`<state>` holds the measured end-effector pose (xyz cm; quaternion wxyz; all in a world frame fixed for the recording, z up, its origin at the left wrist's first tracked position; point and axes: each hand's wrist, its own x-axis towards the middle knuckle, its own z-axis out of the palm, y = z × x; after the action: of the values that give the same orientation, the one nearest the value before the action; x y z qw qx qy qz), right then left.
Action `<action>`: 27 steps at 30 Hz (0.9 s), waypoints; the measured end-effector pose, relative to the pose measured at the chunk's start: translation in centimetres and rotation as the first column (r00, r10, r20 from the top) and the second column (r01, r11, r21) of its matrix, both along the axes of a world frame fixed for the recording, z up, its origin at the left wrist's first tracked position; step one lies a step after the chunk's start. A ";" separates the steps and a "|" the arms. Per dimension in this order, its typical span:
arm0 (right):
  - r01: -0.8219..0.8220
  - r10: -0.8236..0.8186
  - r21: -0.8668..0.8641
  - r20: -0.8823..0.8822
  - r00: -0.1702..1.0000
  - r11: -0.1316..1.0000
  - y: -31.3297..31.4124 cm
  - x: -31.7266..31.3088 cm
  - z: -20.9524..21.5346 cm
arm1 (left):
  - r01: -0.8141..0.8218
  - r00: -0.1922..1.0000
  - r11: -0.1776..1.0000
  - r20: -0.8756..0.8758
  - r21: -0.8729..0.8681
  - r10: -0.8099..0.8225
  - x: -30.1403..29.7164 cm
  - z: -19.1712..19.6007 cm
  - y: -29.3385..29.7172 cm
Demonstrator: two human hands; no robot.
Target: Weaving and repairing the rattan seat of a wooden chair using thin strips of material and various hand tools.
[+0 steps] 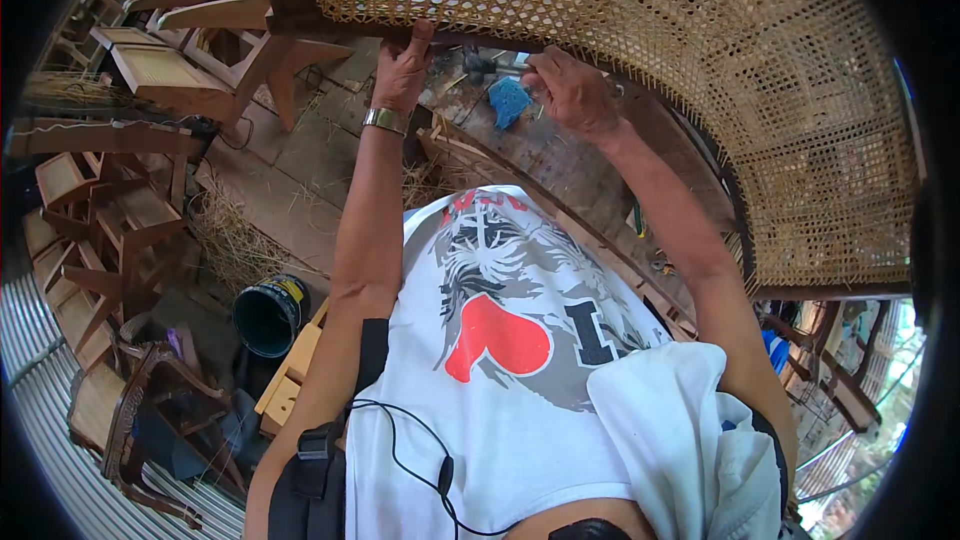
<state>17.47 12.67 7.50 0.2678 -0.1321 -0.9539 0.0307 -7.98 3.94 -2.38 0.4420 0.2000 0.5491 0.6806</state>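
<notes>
A large cane-webbed panel (800, 140) in a dark wooden frame (470, 40) spans the top and right of the view. My left hand (402, 75) grips the frame's lower rail near its left corner, thumb up over the front. At the same rail, farther right, my right hand (578, 95) is closed, its thumb and fingers pinched at the cane's edge. What lies between those fingers is too small to make out. Just left of it is a hammer (478, 64), its handle running toward my fingers. Below the hammer, a blue sponge-like piece (509, 102) sits on the worn wooden bench.
Wooden chair frames (190, 60) stack up at the left, with a carved chair (130, 410) lower down. A dark bucket (268, 318) stands beside a pale wooden piece (295, 370). Loose straw-like strands (235, 230) litter the floor. A long plank edge (560, 205) runs diagonally before me.
</notes>
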 end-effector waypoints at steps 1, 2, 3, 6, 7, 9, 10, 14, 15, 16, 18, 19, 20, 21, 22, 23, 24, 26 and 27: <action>0.002 -0.002 0.006 0.027 1.000 1.000 0.2 -0.2 -0.1 | 0.008 1.000 1.000 0.002 -0.001 -0.008 -0.2 -0.5 0.1; 0.000 0.000 0.010 0.028 1.000 1.000 0.5 -0.4 -0.2 | 0.011 1.000 1.000 0.002 0.004 -0.011 -0.4 -1.0 0.2; -0.034 0.033 0.018 0.041 0.999 0.999 0.7 -0.7 -0.3 | 0.020 1.000 1.000 -0.003 0.017 -0.020 -0.7 -1.5 0.3; -0.052 0.049 0.047 0.065 0.997 0.998 1.0 -1.5 -0.4 | 0.115 0.966 0.993 -0.236 0.039 -0.102 -1.5 -2.6 0.4; -0.029 0.018 0.086 0.126 0.992 0.996 0.8 -1.6 -0.5 | 0.144 0.947 0.989 -0.294 0.027 -0.129 -1.7 -2.8 0.4; 0.097 -0.131 0.146 0.244 0.961 0.984 0.5 -1.7 -0.6 | 0.171 0.883 0.985 -0.439 -0.035 -0.169 -1.7 -2.7 0.3; 0.059 -0.083 0.141 0.170 0.982 0.988 0.3 -1.6 -0.7 | 0.162 0.897 0.987 -0.417 0.006 -0.145 -1.6 -2.4 0.2; -0.102 0.098 0.136 0.040 0.994 0.985 0.1 -1.1 -0.6 | 0.026 0.968 0.973 -0.238 -0.230 -0.083 -0.5 -0.3 -0.2; -0.071 0.071 0.127 0.006 0.997 0.989 0.2 -1.1 -0.6 | 0.044 0.963 0.967 -0.246 -0.252 -0.108 -0.5 0.3 -0.2; -0.046 0.036 0.167 0.063 0.997 0.985 0.5 -1.2 -0.5 | 0.061 0.958 0.960 -0.252 -0.273 -0.133 -0.5 0.8 -0.2; 0.156 -0.184 0.186 0.147 0.972 0.970 0.6 -1.5 -0.7 | 0.153 0.918 0.950 -0.317 -0.274 -0.239 -0.7 1.4 -0.3; 0.113 -0.128 0.159 0.087 0.988 0.981 0.7 -1.5 -0.7 | 0.131 0.920 0.954 -0.324 -0.270 -0.218 -0.8 1.4 -0.3; 0.068 -0.074 0.108 0.049 0.996 0.992 0.6 -1.5 -0.9 | 0.110 0.923 0.955 -0.329 -0.274 -0.200 -0.7 1.2 -0.4; -0.050 0.052 0.095 -0.026 0.998 0.994 0.8 -1.6 -0.9 | 0.106 0.919 0.956 -0.342 -0.273 -0.199 -1.0 1.0 -0.2; 0.060 -0.063 0.068 0.042 0.997 0.996 0.9 -1.6 -1.0 | 0.102 0.914 0.957 -0.354 -0.272 -0.198 -1.0 0.6 -0.2; 0.101 -0.107 0.073 0.082 0.991 0.992 1.1 -1.6 -1.1 | 0.119 0.904 0.955 -0.368 -0.273 -0.218 -1.1 0.3 0.0; 0.178 -0.186 0.079 0.108 0.977 0.981 1.4 -1.5 -1.1 | 0.118 0.916 0.959 -0.346 -0.256 -0.205 -1.1 -0.1 0.2; 0.209 -0.222 0.100 0.147 0.964 0.973 1.2 -1.1 -1.4 | 0.086 0.954 0.976 -0.265 -0.199 -0.138 -1.0 -0.7 0.7; 0.233 -0.246 0.087 0.200 0.949 0.969 1.0 -0.9 -1.6 | 0.085 0.966 0.976 -0.222 -0.199 -0.129 -0.9 -0.9 0.6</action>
<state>16.52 13.68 5.94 0.1719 -0.2408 -0.9541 -0.0456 -8.92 4.51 -3.25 0.4274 0.2657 0.6474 0.5724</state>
